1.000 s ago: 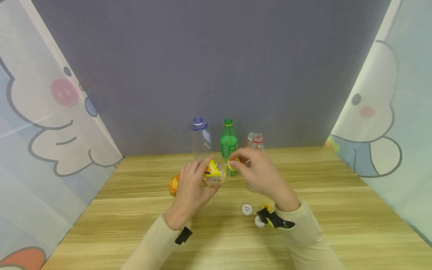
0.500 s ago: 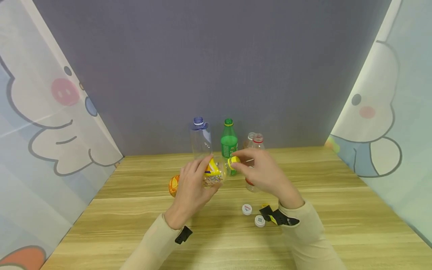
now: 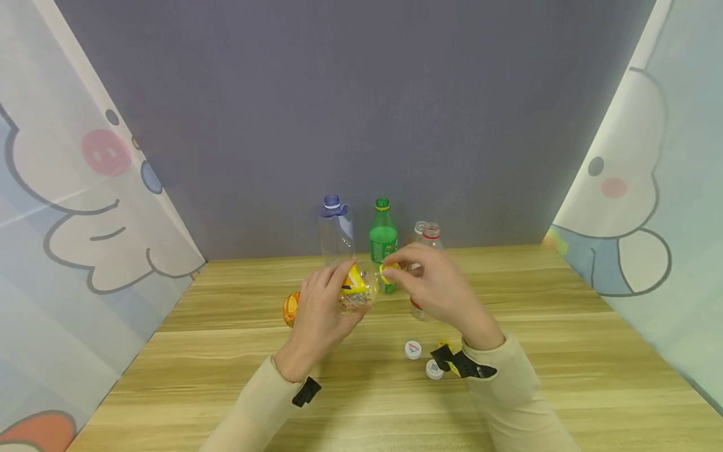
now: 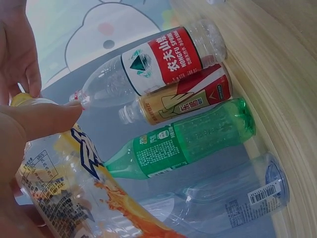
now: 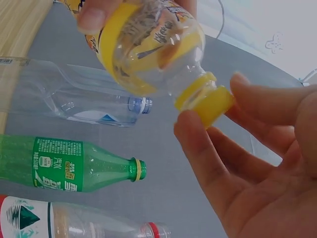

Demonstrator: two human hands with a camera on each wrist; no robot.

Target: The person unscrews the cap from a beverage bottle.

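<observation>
My left hand [image 3: 322, 307] grips a clear drink bottle [image 4: 64, 183] with a yellow and orange label around its body. The bottle lies nearly level above the table, its neck pointing right. At the neck sits a yellow bottle cap [image 5: 214, 105], pinched between the thumb and fingers of my right hand [image 3: 437, 285]. The right wrist view shows a yellow ring below this cap, with a slight gap between them. In the head view, the right fingers partly cover the cap.
Behind the hands stand a clear blue-tinted bottle [image 3: 337, 235], a green bottle [image 3: 383, 242], a bottle with a red neck ring [image 3: 432, 233] and a red-gold labelled bottle [image 4: 185, 99], all uncapped. Two white caps [image 3: 413, 350] and a yellow cap [image 3: 445, 344] lie on the table [image 3: 226, 364].
The right fingers loosened around the yellow cap half a second ago, showing more of it, and now close over it again. The left hand and bottle have hardly moved.
</observation>
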